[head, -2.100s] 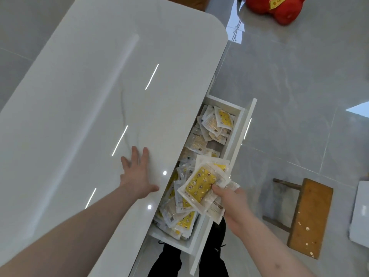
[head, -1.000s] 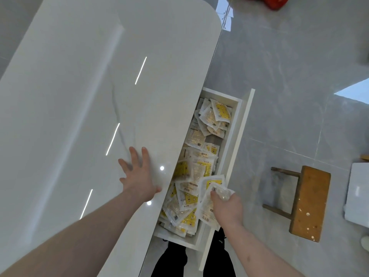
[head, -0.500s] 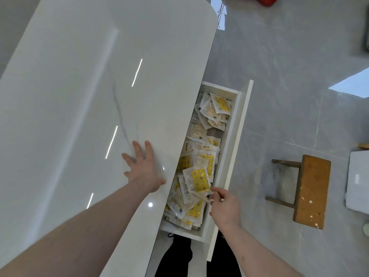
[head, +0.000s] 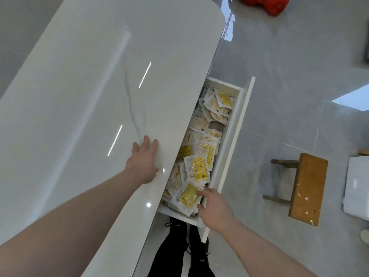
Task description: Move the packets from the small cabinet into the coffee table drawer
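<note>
The white coffee table drawer [head: 237,124] stands pulled out to the right of the glossy white tabletop [head: 99,96]. It is full of several white and yellow packets [head: 199,166], lying loose in a heap. My left hand [head: 143,162] rests flat on the tabletop near its edge, fingers spread. My right hand [head: 213,208] hovers at the near end of the drawer, fingers apart, its fingertips touching a yellow packet [head: 188,195] that lies on the heap. The small cabinet is not in view.
A low wooden stool [head: 305,188] stands on the grey tiled floor right of the drawer. A white object [head: 357,182] sits at the right edge. A red item [head: 267,4] lies on the floor at the top. My dark trousers and shoes [head: 179,246] show below the drawer.
My right hand lowered its bundle of packets into the drawer and let them go; it now holds nothing and has shifted toward the drawer's near end. My left hand stayed on the tabletop.
</note>
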{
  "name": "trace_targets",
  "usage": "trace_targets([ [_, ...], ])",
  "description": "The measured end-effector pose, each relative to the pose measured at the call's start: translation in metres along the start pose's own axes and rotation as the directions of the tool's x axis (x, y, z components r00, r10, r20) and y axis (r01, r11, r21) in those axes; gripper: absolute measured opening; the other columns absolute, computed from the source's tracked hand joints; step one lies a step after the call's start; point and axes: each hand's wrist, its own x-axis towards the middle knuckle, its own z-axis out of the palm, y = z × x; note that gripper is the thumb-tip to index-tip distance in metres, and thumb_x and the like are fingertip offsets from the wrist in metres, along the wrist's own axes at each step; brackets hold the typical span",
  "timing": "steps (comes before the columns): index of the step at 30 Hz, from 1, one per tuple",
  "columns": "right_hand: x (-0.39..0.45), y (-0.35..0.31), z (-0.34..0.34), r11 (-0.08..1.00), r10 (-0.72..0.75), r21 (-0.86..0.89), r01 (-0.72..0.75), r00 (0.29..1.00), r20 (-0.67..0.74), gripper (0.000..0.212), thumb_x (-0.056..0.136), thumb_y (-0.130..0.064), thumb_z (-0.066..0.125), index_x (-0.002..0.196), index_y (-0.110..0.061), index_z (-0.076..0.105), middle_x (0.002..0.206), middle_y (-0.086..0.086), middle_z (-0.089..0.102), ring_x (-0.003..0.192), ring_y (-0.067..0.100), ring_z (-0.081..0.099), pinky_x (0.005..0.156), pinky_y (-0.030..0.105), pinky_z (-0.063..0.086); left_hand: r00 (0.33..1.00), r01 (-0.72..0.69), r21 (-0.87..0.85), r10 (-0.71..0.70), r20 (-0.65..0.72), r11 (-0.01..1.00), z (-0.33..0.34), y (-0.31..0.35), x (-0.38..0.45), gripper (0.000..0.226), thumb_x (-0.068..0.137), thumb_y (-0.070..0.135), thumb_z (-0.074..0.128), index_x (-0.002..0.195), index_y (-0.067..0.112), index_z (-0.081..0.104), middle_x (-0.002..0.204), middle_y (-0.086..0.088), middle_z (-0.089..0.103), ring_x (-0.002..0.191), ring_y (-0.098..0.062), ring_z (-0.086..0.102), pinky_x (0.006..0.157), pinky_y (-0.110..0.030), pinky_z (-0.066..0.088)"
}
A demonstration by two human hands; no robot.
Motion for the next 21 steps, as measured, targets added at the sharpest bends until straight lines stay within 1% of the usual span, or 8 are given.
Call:
trace_targets([
  [3,-0.041,-0.006,-0.025,0.989,0.035,0.148,-0.019,0.993,-0.11,0.048,0.096,-0.022,0.06,0.143,-0.028,0.054,0.151,-0.007,0.045,0.135,0.015,0.048,0.109,0.026,0.039,0.987,-0.088,-0.007,0.088,0.137,0.996,-0.01,-0.007,-0.051,0.064,0.099,0.037,0.057,0.155,0.026,0.031,0.165,0.001,0.022,0.148,-0.026,0.029,0.12,-0.039,0.03],
  [5,-0.077,-0.014,-0.047,0.989,0.028,0.144,-0.008,0.99,-0.136,0.049,0.096,-0.023,0.06,0.143,-0.029,0.052,0.152,-0.007,0.043,0.135,0.016,0.048,0.109,0.028,0.041,0.984,-0.124,-0.064,0.132,0.123,0.99,-0.016,-0.009,-0.105,0.057,0.1,0.034,0.055,0.154,0.026,0.037,0.162,0.002,0.03,0.148,-0.022,0.029,0.121,-0.035,0.025],
  [8,-0.144,-0.037,-0.074,0.993,-0.041,0.1,0.057,0.988,-0.151,0.051,0.095,-0.018,0.057,0.145,-0.027,0.05,0.153,-0.004,0.043,0.131,0.02,0.053,0.107,0.029,0.044,0.99,-0.137,-0.211,0.138,-0.011,0.968,-0.033,-0.009,-0.202,0.052,0.1,0.027,0.052,0.151,0.029,0.041,0.163,0.004,0.027,0.148,-0.022,0.028,0.12,-0.035,0.025],
  [9,-0.17,-0.048,-0.082,0.994,-0.073,0.075,0.084,0.987,-0.14,0.052,0.096,-0.016,0.056,0.146,-0.026,0.048,0.154,-0.003,0.042,0.134,0.019,0.05,0.11,0.028,0.041,0.991,-0.131,-0.264,0.12,-0.059,0.956,-0.041,-0.01,-0.234,0.051,0.1,0.027,0.053,0.15,0.03,0.042,0.163,0.005,0.027,0.148,-0.021,0.028,0.12,-0.035,0.026],
  [11,-0.219,-0.072,-0.094,0.989,-0.141,0.026,0.145,0.983,-0.119,0.055,0.096,-0.012,0.054,0.149,-0.023,0.045,0.159,0.0,0.038,0.144,0.017,0.037,0.118,0.026,0.027,0.989,-0.117,-0.341,0.079,-0.123,0.933,-0.06,-0.018,-0.298,0.051,0.099,0.028,0.054,0.149,0.032,0.042,0.163,0.006,0.025,0.148,-0.02,0.027,0.119,-0.035,0.028],
  [14,-0.285,-0.115,-0.1,0.971,-0.239,-0.025,0.238,0.967,-0.091,0.058,0.097,-0.013,0.055,0.152,-0.023,0.042,0.163,0.001,0.029,0.152,0.016,0.024,0.121,0.025,0.015,0.978,-0.099,-0.41,0.013,-0.207,0.907,-0.078,-0.04,-0.386,0.053,0.099,0.031,0.056,0.15,0.033,0.04,0.164,0.008,0.021,0.151,-0.019,0.02,0.122,-0.035,0.023],
  [18,-0.339,-0.174,-0.085,0.923,-0.378,-0.099,0.372,0.925,-0.048,0.06,0.099,-0.023,0.056,0.155,-0.029,0.036,0.167,-0.003,0.021,0.153,0.015,0.018,0.125,0.03,0.016,0.94,-0.056,-0.49,-0.12,-0.319,0.87,-0.088,-0.087,-0.472,0.055,0.1,0.035,0.055,0.152,0.034,0.037,0.165,0.011,0.016,0.154,-0.018,0.009,0.124,-0.033,0.015],
  [21,-0.363,-0.226,-0.063,0.88,-0.443,-0.182,0.439,0.896,0.017,0.064,0.098,-0.031,0.057,0.157,-0.031,0.031,0.167,-0.005,0.017,0.153,0.017,0.021,0.123,0.032,0.018,0.903,-0.017,-0.552,-0.224,-0.367,0.834,-0.082,-0.134,-0.52,0.056,0.1,0.038,0.054,0.152,0.036,0.035,0.165,0.015,0.011,0.155,-0.017,0.005,0.125,-0.035,0.015],
])
